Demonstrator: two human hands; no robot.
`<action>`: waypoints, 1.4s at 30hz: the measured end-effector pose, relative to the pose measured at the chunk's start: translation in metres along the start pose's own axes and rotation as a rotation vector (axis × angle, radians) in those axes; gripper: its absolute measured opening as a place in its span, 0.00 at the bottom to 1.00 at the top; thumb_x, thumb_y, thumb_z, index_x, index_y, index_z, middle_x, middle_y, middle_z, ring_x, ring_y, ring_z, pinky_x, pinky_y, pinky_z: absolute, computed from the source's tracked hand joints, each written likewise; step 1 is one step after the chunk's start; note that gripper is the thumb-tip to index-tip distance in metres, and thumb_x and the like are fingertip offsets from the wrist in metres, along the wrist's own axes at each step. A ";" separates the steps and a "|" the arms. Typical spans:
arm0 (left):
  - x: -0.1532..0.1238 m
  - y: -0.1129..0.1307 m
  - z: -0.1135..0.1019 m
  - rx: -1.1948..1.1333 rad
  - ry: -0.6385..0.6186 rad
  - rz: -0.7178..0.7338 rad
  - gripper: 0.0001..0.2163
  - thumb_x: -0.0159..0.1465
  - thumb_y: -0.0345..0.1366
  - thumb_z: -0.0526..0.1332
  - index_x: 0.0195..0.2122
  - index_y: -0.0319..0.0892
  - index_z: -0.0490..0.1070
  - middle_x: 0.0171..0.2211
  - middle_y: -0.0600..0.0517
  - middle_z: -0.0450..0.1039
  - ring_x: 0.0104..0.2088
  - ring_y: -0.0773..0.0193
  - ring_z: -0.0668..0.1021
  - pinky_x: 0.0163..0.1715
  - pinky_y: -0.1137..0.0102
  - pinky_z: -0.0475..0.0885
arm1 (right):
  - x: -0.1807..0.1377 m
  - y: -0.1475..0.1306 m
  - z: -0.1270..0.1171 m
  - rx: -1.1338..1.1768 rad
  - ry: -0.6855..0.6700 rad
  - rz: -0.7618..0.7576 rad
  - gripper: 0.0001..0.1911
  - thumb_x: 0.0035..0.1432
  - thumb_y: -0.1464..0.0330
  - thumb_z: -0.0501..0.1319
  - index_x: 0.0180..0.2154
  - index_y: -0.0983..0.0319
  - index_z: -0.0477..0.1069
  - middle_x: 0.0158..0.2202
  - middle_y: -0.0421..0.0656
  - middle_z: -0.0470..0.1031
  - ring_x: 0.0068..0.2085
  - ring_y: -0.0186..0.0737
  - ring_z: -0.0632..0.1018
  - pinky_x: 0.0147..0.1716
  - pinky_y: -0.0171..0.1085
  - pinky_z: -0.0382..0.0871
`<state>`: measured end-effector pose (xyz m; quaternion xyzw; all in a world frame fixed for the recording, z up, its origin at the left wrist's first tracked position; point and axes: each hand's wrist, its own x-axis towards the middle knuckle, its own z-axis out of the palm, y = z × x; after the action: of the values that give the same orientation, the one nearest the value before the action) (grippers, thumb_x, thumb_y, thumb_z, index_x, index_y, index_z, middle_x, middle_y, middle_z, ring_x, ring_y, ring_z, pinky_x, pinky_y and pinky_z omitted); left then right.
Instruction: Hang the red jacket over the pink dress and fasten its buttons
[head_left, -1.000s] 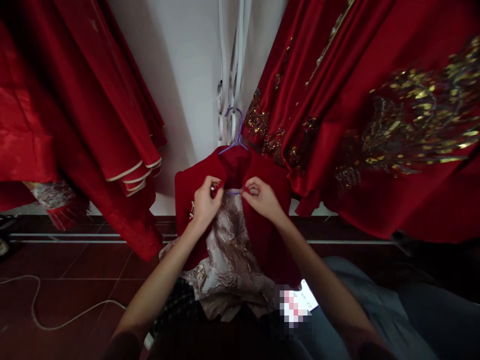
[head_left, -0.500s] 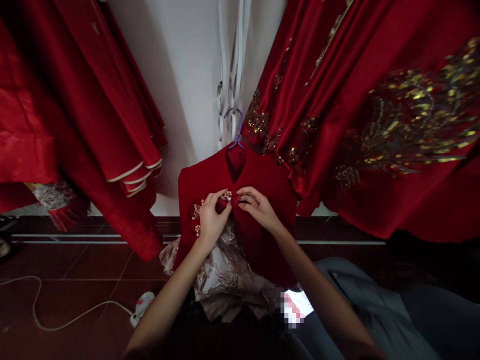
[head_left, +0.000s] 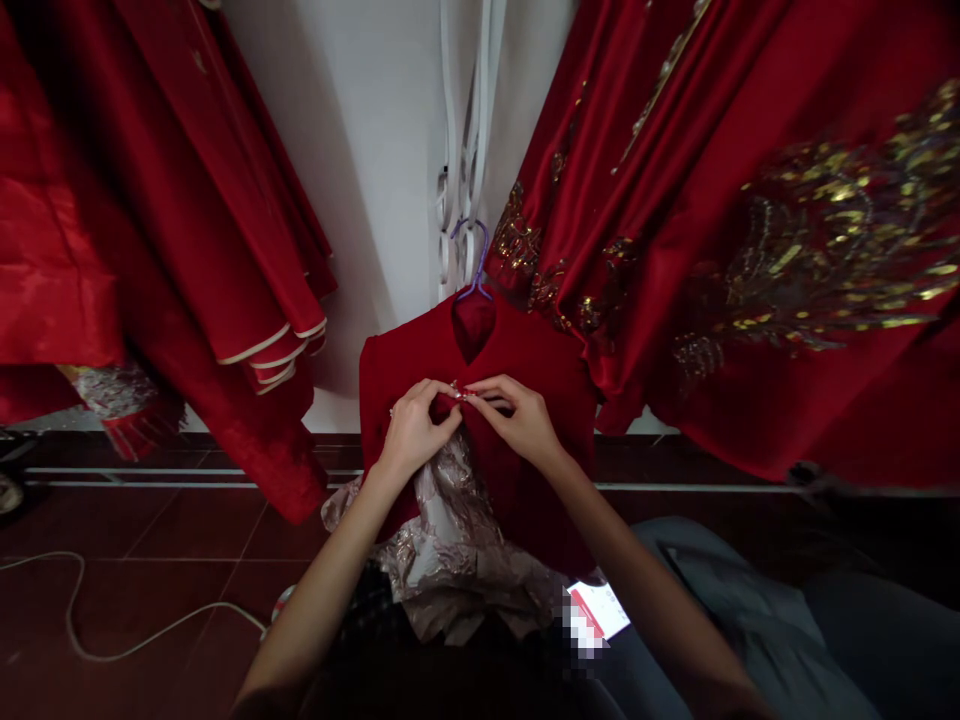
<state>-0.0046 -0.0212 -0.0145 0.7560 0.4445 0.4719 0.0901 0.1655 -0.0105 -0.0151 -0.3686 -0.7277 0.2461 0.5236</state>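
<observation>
A red jacket hangs from a purple hanger in the middle of the head view. At its front opening, below the neckline, my left hand pinches a jewelled button at the jacket's edge. From the other side, my right hand meets it there, its thumb and fingertips closed on the same small button. The fingers partly cover the button, and the exact grip is hard to see. Beneath the jacket spreads a shiny pale brocade cloth.
Red garments hang at the left, and a red sequinned garment hangs at the right. White straps come down the wall. A white cable lies on the tiled floor. A lit phone screen shows below.
My right fingertips have come left onto the button beside the left fingers. The left hand has turned and now covers the other jewelled buttons on the jacket's left side.
</observation>
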 end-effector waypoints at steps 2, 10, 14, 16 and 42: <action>0.000 0.004 -0.004 0.023 -0.021 0.027 0.05 0.59 0.33 0.58 0.37 0.44 0.68 0.35 0.52 0.72 0.38 0.63 0.75 0.41 0.68 0.69 | -0.001 -0.003 -0.001 -0.017 0.015 -0.021 0.10 0.55 0.62 0.61 0.38 0.58 0.74 0.38 0.44 0.76 0.38 0.38 0.78 0.36 0.39 0.76; 0.009 0.003 -0.007 0.076 -0.123 0.125 0.03 0.60 0.34 0.56 0.34 0.43 0.67 0.34 0.52 0.71 0.36 0.64 0.74 0.39 0.69 0.69 | -0.002 -0.005 0.001 -0.016 0.065 -0.039 0.11 0.56 0.62 0.61 0.41 0.54 0.76 0.39 0.43 0.75 0.39 0.40 0.77 0.36 0.40 0.78; 0.009 0.001 -0.007 0.087 -0.140 0.129 0.03 0.60 0.33 0.56 0.35 0.43 0.67 0.34 0.52 0.71 0.36 0.64 0.74 0.38 0.70 0.69 | -0.003 -0.004 0.003 0.032 0.046 -0.021 0.13 0.54 0.62 0.62 0.43 0.53 0.75 0.40 0.43 0.73 0.40 0.39 0.77 0.37 0.40 0.79; 0.008 0.000 -0.006 0.096 -0.144 0.127 0.04 0.60 0.33 0.56 0.36 0.43 0.67 0.35 0.52 0.71 0.36 0.64 0.74 0.38 0.70 0.69 | -0.003 -0.002 0.004 0.049 0.042 -0.014 0.14 0.53 0.62 0.63 0.43 0.53 0.75 0.40 0.43 0.72 0.40 0.39 0.77 0.38 0.40 0.79; -0.035 -0.029 -0.031 0.385 -0.303 -0.133 0.08 0.57 0.40 0.60 0.36 0.43 0.69 0.33 0.48 0.71 0.38 0.55 0.73 0.36 0.64 0.66 | -0.063 0.019 -0.018 -0.161 -0.074 0.317 0.12 0.53 0.67 0.59 0.39 0.59 0.59 0.31 0.39 0.68 0.31 0.35 0.72 0.33 0.36 0.66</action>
<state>-0.0523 -0.0392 -0.0360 0.7906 0.5562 0.2528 0.0411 0.1988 -0.0496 -0.0597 -0.5101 -0.6966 0.2796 0.4198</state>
